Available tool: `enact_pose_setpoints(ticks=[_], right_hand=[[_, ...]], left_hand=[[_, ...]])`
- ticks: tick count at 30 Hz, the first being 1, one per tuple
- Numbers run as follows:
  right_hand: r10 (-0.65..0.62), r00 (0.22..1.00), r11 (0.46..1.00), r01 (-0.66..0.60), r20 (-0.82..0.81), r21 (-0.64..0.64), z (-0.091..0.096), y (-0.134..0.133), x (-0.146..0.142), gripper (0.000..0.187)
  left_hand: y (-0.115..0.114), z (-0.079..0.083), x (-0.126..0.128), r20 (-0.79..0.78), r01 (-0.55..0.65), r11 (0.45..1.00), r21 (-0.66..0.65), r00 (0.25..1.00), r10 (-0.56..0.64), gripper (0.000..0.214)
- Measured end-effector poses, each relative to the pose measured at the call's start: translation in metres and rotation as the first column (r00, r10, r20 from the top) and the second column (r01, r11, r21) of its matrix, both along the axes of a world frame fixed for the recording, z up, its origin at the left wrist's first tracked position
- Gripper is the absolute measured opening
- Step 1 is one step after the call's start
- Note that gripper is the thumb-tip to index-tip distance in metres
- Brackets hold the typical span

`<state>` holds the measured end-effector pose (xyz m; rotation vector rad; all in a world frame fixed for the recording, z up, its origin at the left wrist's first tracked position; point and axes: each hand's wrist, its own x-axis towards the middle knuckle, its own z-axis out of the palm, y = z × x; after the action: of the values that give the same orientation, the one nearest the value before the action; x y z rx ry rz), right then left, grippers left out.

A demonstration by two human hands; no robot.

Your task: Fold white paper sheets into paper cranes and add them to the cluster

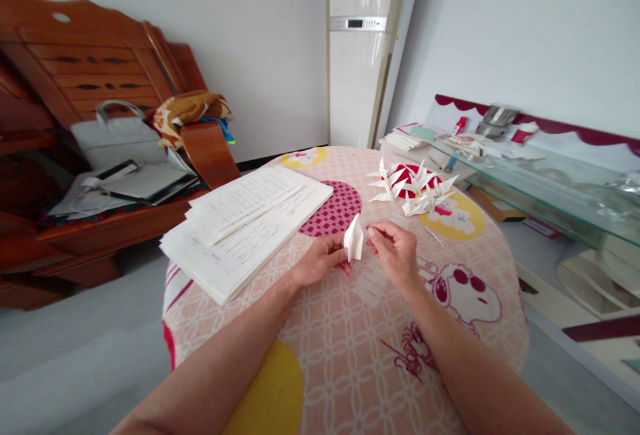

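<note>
A small piece of folded white paper (355, 238) stands upright, pinched in my left hand (327, 253) above the round table. Just to its right is my right hand (396, 248), with thumb and forefinger closed together; whether anything thin is between them is too small to make out. Beyond my hands, several white paper cranes (427, 203) sit in a cluster at the table's far right. Left of my left hand lies a thick stack of written paper sheets (245, 211), with some loose sheets on top.
A patterned pink tablecloth (345, 348) covers the table. A thin white strip (434, 236) lies near the cranes. To the right is a glass shelf (540, 175) with assorted items; to the left, a wooden bench (100, 241) holds a grey bag (110, 131) and clothing (187, 115).
</note>
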<state>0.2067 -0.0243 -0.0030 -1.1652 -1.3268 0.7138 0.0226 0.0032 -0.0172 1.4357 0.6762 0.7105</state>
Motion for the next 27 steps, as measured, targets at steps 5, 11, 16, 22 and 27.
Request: enact_pose_setpoints(ticks=[5,11,16,22,27], right_hand=[[0.122,0.989,0.990,-0.127,-0.082,-0.055,0.000,0.002,0.000,0.030],[0.190,0.973,0.978,-0.199,-0.133,-0.063,0.002,-0.001,-0.003,0.035],[0.227,0.962,0.966,-0.243,-0.148,-0.093,0.002,-0.002,-0.006,0.028],[0.259,0.959,0.944,-0.277,-0.116,-0.177,0.002,-0.002,-0.006,0.019],[0.219,0.976,0.970,-0.216,0.014,-0.114,-0.003,-0.001,-0.007,0.021]], left_hand=[[-0.003,0.007,-0.002,0.019,0.105,0.993,-0.054,0.994,-0.104,0.042],[-0.003,0.004,-0.002,0.010,0.140,0.989,-0.052,0.990,-0.140,0.038],[-0.001,0.002,-0.004,0.024,0.147,0.988,-0.039,0.989,-0.147,0.039],[0.002,0.001,-0.004,0.020,0.029,1.000,-0.009,0.999,-0.029,0.038],[0.003,-0.004,0.002,0.005,-0.204,0.974,0.098,0.979,0.204,0.032]])
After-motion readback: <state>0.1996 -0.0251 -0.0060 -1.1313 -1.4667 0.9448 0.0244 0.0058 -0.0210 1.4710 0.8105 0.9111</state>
